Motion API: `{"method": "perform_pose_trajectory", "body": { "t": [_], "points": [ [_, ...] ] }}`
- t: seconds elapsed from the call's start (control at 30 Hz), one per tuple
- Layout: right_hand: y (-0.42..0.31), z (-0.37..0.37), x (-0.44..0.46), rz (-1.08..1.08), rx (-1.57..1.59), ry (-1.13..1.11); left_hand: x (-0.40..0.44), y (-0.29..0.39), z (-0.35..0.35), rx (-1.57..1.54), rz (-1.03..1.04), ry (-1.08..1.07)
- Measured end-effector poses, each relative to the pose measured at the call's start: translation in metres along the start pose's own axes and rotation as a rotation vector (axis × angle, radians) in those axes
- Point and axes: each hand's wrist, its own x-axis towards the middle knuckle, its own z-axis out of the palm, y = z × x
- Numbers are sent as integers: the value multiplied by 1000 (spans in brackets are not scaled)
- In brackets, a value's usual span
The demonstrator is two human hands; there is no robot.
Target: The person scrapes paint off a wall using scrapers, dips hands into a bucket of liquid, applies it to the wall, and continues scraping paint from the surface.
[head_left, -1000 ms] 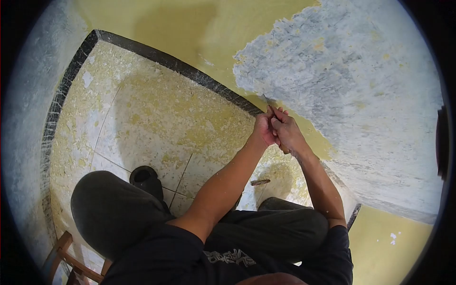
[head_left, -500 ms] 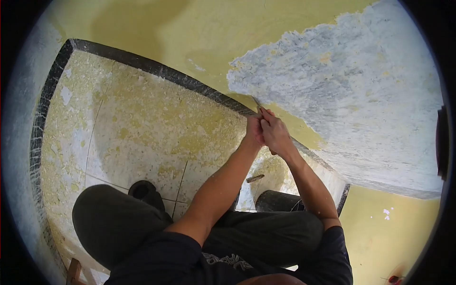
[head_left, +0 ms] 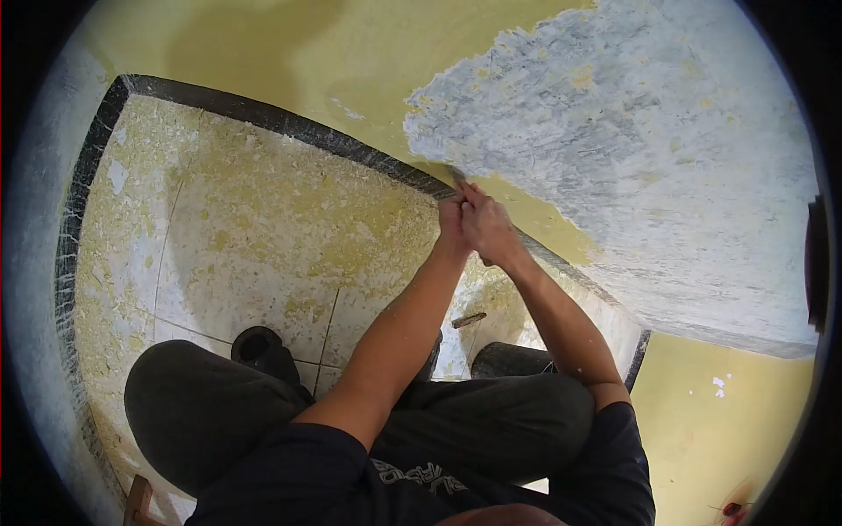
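Both hands are closed together around the handle of a scraper (head_left: pixel 455 172), whose metal blade touches the yellow wall (head_left: pixel 368 92) just above the dark skirting, at the lower edge of the bare grey patch (head_left: pixel 570 131). My left hand (head_left: pixel 451 222) presses against the near side of the grip. Wrapped round the handle from the right is my right hand (head_left: pixel 488 230). The handle's end shows below the right palm; most of it is hidden by the fingers.
Paint flakes cover the tiled floor (head_left: pixel 272 219), bordered by dark skirting (head_left: pixel 237 107). A small brown piece (head_left: pixel 468 321) lies near a dark cylindrical shape (head_left: pixel 509 360). Wooden legs (head_left: pixel 138 501) stand at bottom left; a red object (head_left: pixel 731 509) is at bottom right.
The view has shifted and turned. Both hands, still gripping the scraper, appear farther left and slightly higher in view, with the blade still at the patch's lower edge.
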Motion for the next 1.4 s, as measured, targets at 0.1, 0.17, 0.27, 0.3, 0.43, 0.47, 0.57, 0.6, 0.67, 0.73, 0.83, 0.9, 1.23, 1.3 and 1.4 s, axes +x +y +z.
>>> {"method": "perform_pose_trajectory", "body": {
  "t": [0.1,0.17,0.27,0.3,0.43,0.47,0.57,0.6,0.67,0.73,0.83,0.9,1.23,1.3,1.4],
  "points": [
    [-2,3,9,8,-10,-18,12,7,-18,22,27,-72],
    [-3,2,0,61,-3,-84,12,5,-28,-75,-43,-179],
    [-7,-10,-9,12,4,88,12,-2,-15,-29,-132,-81],
    [-10,-14,-9,80,40,61,13,-5,-14,-59,-110,-88],
    [5,15,9,106,55,19,10,7,-25,-207,-79,-32],
    [8,18,9,106,57,20,25,12,-44,-192,-93,-81],
    [4,15,4,75,77,20,45,0,-68,-155,-116,-100],
    [-5,1,-1,157,125,-18,37,2,-55,-152,-116,-98],
    [-27,-23,-2,314,247,-119,11,3,-13,-95,-129,-80],
    [-3,6,8,197,142,-46,8,12,-15,-88,-73,-72],
    [7,25,11,107,35,26,11,21,-27,-82,-56,-67],
    [5,23,7,145,34,5,11,18,-33,-91,-89,-50],
    [5,35,26,13,77,59,41,30,-53,-173,-14,17],
    [-14,3,16,163,215,-66,28,24,-41,63,-30,-120],
    [-21,-7,12,249,187,-96,7,22,-5,26,-49,-23]
  ]
}}
